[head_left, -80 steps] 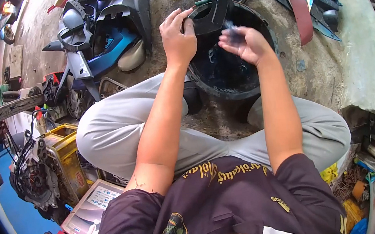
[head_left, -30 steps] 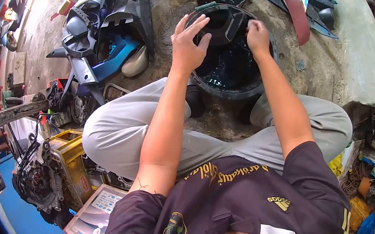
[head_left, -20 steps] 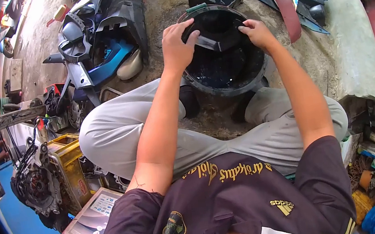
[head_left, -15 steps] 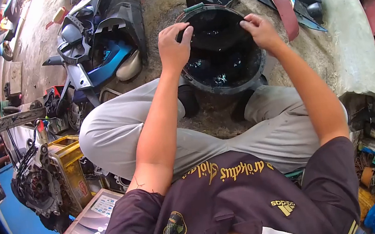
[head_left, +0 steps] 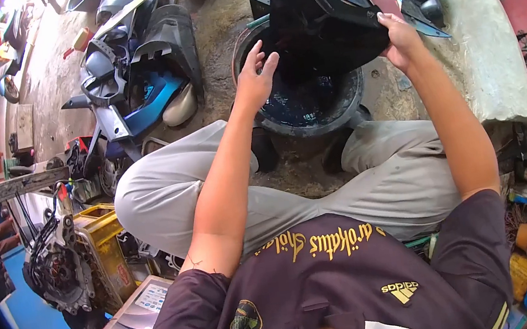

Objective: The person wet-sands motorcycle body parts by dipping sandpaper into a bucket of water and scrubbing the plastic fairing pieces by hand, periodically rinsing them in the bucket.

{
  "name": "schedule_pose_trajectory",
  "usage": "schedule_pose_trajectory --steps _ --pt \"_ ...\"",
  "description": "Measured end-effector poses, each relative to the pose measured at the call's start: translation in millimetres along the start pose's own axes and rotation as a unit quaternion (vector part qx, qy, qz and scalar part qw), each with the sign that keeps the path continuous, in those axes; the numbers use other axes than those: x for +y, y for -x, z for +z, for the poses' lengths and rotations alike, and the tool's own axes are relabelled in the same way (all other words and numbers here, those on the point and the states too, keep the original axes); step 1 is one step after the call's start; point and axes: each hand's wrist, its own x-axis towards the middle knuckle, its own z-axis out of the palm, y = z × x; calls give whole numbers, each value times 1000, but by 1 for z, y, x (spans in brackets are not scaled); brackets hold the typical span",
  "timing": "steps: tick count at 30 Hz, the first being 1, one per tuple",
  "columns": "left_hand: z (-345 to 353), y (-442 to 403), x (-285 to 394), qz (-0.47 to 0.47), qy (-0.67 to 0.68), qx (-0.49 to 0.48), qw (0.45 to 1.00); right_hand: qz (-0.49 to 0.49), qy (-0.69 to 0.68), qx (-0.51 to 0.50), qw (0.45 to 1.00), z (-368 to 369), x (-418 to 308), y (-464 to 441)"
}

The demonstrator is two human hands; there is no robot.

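A glossy black plastic panel [head_left: 329,31], like a motorcycle body part, is tilted up over a round black tub [head_left: 312,129]. Dark liquid with glints shows inside the tub, which stands on the floor between my legs. My right hand [head_left: 401,41] grips the panel's right edge, thumb on the near face; some fingers are hidden behind it. Over the tub's left side, my left hand [head_left: 257,76] is apart from the panel, its fingers and thumb spread with nothing between them.
Left of the tub lie black motorcycle covers [head_left: 164,52] and a blue panel [head_left: 153,92]. A red panel [head_left: 386,1] and other painted parts are at the back right. A yellow crate [head_left: 96,224] and an engine part [head_left: 57,275] stand at my left.
The black panel has come up out of the tub, swinging up and to the right in my right hand. My left hand has let go and moved slightly down.
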Motion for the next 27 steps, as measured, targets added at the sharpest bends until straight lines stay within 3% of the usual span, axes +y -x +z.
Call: schedule_pose_trajectory --steps 5,8,12,15,19,22,25,27 --pt "8 2 -16 -2 -20 5 1000 34 -58 -40 997 -8 6 -9" --pt "3 11 12 -37 75 -109 991 36 -89 -27 995 -14 19 -19" --pt "8 17 19 -67 108 -70 989 15 -79 -41 996 -25 28 -29" --pt "12 14 11 -79 76 43 993 8 -94 -26 995 -25 25 -26" --pt "9 6 0 -61 78 24 995 -45 -136 -29 989 -26 17 -24" --pt "11 13 1 -45 84 -9 995 -4 -141 41 989 -28 11 -18" --pt "10 16 7 -59 100 -21 993 70 -147 40 986 -38 24 -35" --pt "9 16 8 -62 89 -11 994 0 84 88 993 -30 20 -14"
